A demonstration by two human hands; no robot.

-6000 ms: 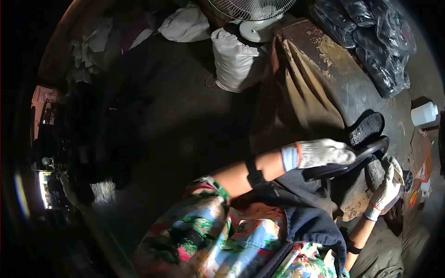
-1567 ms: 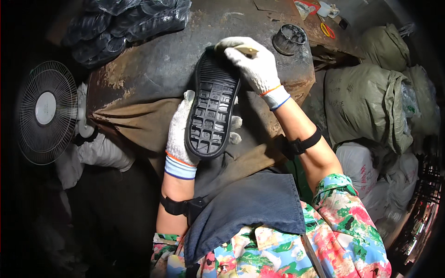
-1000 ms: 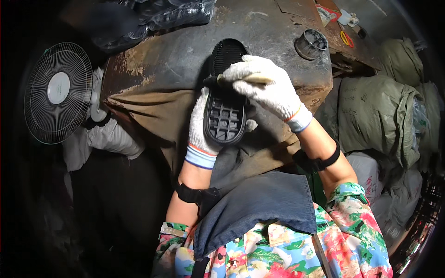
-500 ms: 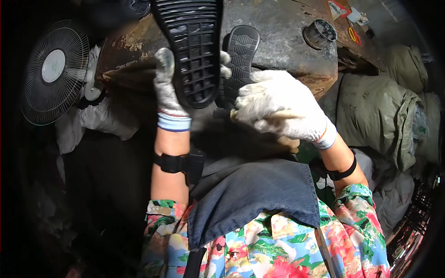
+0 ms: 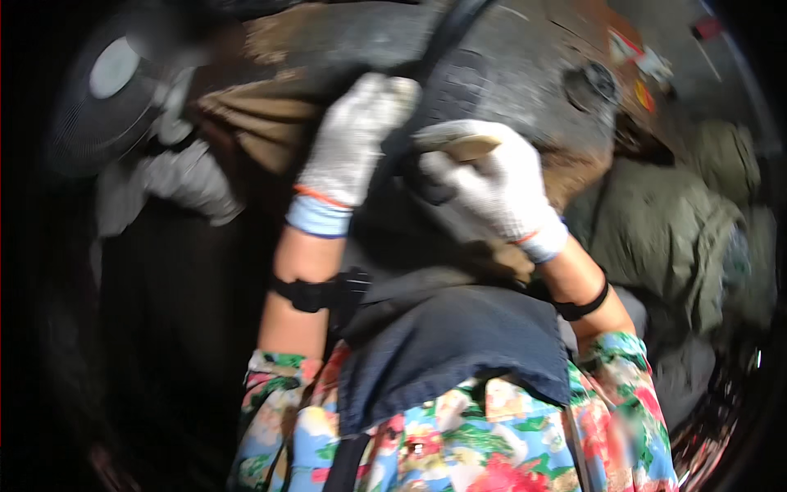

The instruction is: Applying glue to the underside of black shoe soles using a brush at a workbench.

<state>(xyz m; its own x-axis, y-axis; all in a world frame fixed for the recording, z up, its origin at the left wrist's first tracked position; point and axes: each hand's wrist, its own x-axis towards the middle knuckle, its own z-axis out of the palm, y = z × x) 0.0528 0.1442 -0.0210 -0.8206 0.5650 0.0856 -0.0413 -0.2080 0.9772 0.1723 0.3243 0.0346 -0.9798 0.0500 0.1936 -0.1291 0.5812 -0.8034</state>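
A black shoe sole (image 5: 443, 41) is turned nearly edge-on and slants up and away in front of me. My left hand (image 5: 358, 135), in a white knitted glove, is closed on its left side. My right hand (image 5: 496, 176), gloved the same way, is closed close to the sole's lower right edge. Something dark and a tan patch show at its fingers, but blur hides what they are. Another black sole (image 5: 461, 86) lies on the worn dark workbench (image 5: 525, 90), partly hidden behind the raised one.
A dark round tin (image 5: 590, 87) stands on the bench at the right. Stuffed olive sacks (image 5: 664, 238) sit to the right of it. A fan (image 5: 102, 115) and pale bags (image 5: 188, 180) are at the left. A dark blue cloth (image 5: 459, 353) covers my lap.
The held sole has turned from tread-facing to nearly edge-on. My left hand has moved right and rolled over with it. My right hand has shifted slightly, and the whole view has swung.
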